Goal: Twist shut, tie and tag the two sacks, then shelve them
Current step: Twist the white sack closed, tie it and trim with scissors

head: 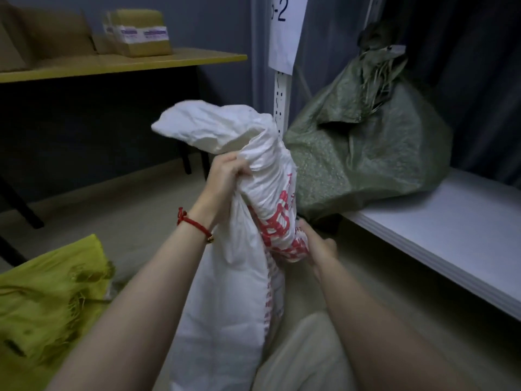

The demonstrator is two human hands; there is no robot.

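A white sack point(239, 277) with red print stands upright between a person's forearms, in front of a low shelf point(451, 235). Its neck is wound into a tight twist and its loose mouth flops over to the left. The left hand point(222, 176) grasps the top of the twist, its fingers point(242, 169) clenched into the bunched cloth. The right hand point(315, 245) grips the lower end of the twist, wrapped round the red-printed folds. The base of the sack runs out of view at the bottom edge.

A red cord bracelet point(194, 222) circles the left wrist. Just beside the white sack, to the right, a green sack point(366, 153) sits on the white shelf board with its neck gathered. A pale slip point(394, 49) at its top may be a tag, though it is too blurred to be sure. A perforated white upright point(282, 88) of the shelf rises between the two sacks and carries a paper label point(284, 29) ending in "-2".

At lower left a frayed yellow-green sack point(42, 300) lies on the pale floor point(141, 210). Well apart, against the dark far wall, a yellow-topped desk point(127, 63) holds taped cardboard boxes point(141, 35).
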